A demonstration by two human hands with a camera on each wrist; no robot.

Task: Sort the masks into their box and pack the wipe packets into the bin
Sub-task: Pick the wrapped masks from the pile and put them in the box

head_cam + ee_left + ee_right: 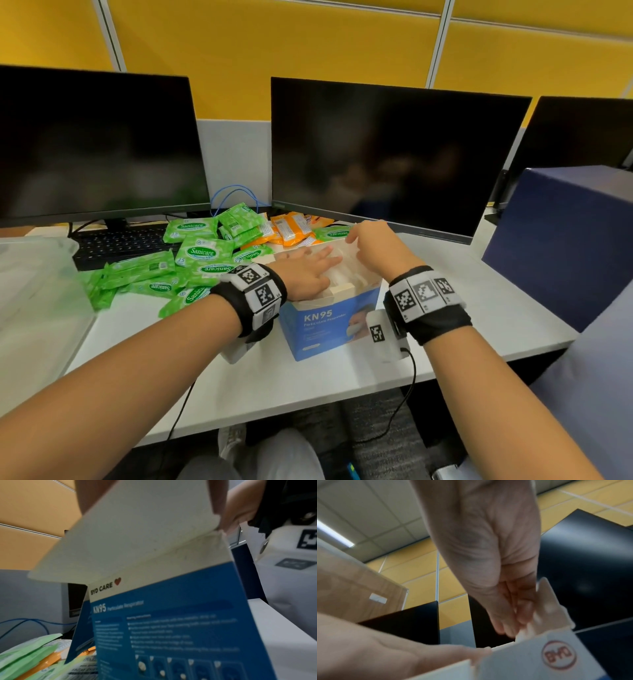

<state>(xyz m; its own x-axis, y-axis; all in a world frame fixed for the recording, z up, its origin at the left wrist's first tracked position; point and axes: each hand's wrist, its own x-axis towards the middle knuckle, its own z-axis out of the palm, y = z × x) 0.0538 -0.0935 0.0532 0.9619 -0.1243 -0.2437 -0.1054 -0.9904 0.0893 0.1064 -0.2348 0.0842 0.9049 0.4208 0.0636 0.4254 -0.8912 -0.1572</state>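
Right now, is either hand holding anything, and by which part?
The right hand pinches a top flap of the mask box. The left hand lies flat inside, gripping nothing.

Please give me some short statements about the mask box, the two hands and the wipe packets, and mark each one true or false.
1. The mask box is blue and reads KN95. True.
2. The left hand lies with straight fingers on the open top of the box. True.
3. The right hand rests on the keyboard. False: it pinches a box flap; the keyboard lies apart, far left.
4. The green wipe packets are packed in the bin. False: they lie loose on the desk.
5. Both monitor screens are dark. True.
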